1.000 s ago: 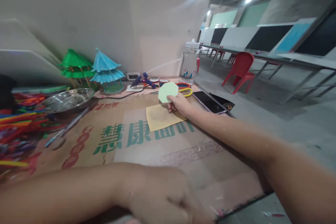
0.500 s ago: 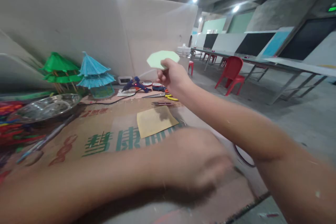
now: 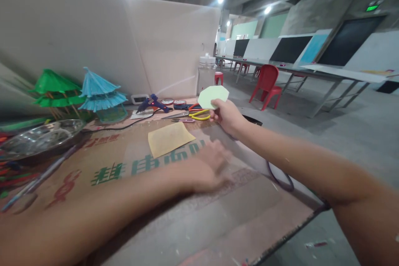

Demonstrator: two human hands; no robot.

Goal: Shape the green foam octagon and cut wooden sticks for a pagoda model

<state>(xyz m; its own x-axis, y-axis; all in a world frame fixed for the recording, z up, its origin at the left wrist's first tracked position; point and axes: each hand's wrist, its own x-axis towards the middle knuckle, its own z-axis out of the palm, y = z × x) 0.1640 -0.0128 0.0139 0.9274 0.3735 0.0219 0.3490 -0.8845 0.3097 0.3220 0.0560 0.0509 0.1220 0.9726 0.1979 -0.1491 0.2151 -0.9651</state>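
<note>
My right hand (image 3: 228,117) pinches a pale green octagonal paper piece (image 3: 213,96) between thumb and fingers, held up above the table's right edge. Low over the cardboard sheet (image 3: 102,145) is my left hand (image 3: 215,166), smeared by motion, so its fingers do not show clearly. A yellow paper square (image 3: 170,139) lies on the cardboard just beyond the left hand. Past it are scissors with yellow handles (image 3: 199,115) and small snips (image 3: 183,120).
At the back stand a blue glue gun (image 3: 152,104) with a cord, a blue paper pavilion (image 3: 101,95) and a green one (image 3: 57,89). A metal bowl (image 3: 67,131) sits at left. A red chair (image 3: 266,85) stands on the floor beyond.
The green octagon has come lower and to the right with my right hand. My left hand has moved away from the near edge, toward the yellow paper. The view has shifted slightly.
</note>
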